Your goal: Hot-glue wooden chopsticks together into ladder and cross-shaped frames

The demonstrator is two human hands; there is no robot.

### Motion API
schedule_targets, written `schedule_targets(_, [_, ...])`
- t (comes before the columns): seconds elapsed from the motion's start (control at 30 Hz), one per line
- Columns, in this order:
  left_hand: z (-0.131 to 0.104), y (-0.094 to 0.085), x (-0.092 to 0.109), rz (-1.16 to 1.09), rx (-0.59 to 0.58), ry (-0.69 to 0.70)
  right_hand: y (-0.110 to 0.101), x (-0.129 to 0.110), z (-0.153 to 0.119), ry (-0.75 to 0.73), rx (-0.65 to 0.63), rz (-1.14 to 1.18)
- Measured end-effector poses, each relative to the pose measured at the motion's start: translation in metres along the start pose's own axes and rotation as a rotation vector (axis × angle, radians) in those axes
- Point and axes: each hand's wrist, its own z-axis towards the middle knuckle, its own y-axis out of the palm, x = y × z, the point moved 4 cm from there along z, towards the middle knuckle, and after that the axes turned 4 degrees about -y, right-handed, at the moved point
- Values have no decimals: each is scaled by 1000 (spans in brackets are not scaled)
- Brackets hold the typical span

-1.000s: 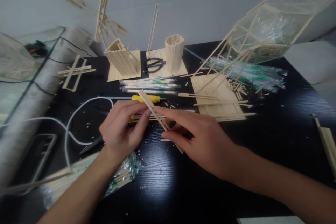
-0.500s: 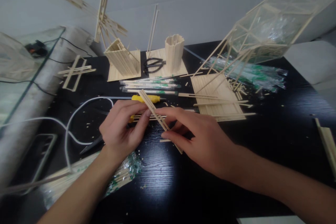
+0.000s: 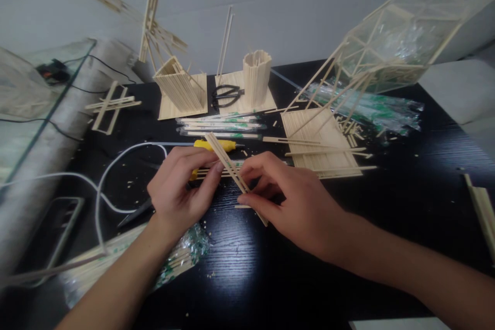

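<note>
Between my two hands is a narrow piece made of wooden sticks (image 3: pixel 229 165) joined side by side with gaps, tilted with its far end to the left. My left hand (image 3: pixel 185 183) pinches its upper part between thumb and fingers. My right hand (image 3: pixel 294 198) grips the lower part, thumb on the near side. Behind my left fingers lies a yellow-handled tool (image 3: pixel 220 145), probably a glue gun or screwdriver; which one I cannot tell. More loose sticks (image 3: pixel 207 171) lie just beyond the held piece, partly covered by my hands.
At the back stand a stick-built windmill (image 3: pixel 180 87) and a stick cup (image 3: pixel 257 77), with black-handled scissors (image 3: pixel 227 94) beside it. A stick panel (image 3: pixel 319 139) lies right of centre. Wrapped chopsticks (image 3: pixel 222 125) lie in the middle, and a white cable (image 3: pixel 101 185) loops at left.
My right index finger has drawn back from the middle of the stick piece and is more bent. The piece and my left hand have hardly moved.
</note>
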Motion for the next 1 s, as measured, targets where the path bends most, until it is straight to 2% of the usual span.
schedule_targets(0.47, [-1,1,-1,-15,-22,-17,2,4,-1,57,29,42])
schedule_targets(0.6, [-1,-1,-3,-104,-47,-29,1,4,-1,76,30,49])
schedule_targets(0.7, [-3,0,-11,-253,-106,-173,1,4,-1,94,20,51])
schedule_targets(0.87, [-8,5,-27,-539,-131,-568,3,6,-1,120,-15,94])
schedule_targets(1.0, [-10,9,-34,-656,-180,-738,4,9,-2,145,-26,121])
